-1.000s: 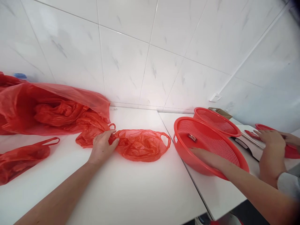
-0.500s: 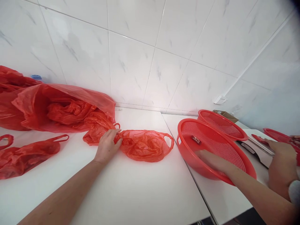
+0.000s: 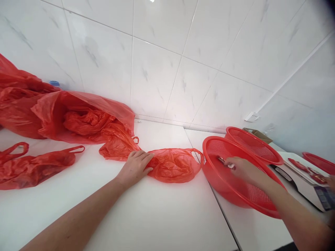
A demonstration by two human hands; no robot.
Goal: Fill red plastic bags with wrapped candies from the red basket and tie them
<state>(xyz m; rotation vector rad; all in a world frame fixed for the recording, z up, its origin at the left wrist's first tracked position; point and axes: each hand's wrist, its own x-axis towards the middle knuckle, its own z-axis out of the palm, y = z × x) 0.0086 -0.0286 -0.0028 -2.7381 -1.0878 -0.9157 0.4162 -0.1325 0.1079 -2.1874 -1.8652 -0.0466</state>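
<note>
A thin red plastic carrier bag (image 3: 174, 169) lies flattened on the white table. My left hand (image 3: 136, 166) is at its left end, thumb on one side and fingers on the other, the film bunched between them. To the right stands a large red perforated plastic basket (image 3: 235, 195), tilted up. Reaching down into it, my right hand (image 3: 242, 168) is slightly blurred, its fingers closed on a small shiny reddish-white packet (image 3: 231, 166). Beside those fingers, another small dark-red packet (image 3: 221, 159) lies against the basket's inside.
A big red bag (image 3: 86, 99) filled with crumpled red bags lies against the tiled wall. Another red bag (image 3: 39, 167) is at the left. A second red basket (image 3: 253, 144), a scale (image 3: 300, 184) and a white tray with red items (image 3: 290, 157) stand right. Another person's hand (image 3: 332, 183) shows at the edge.
My left hand has shifted right along the bag. My right hand has risen from the basket's bottom, with a small packet now showing in its fingers. The other person's arm has drawn back right.
</note>
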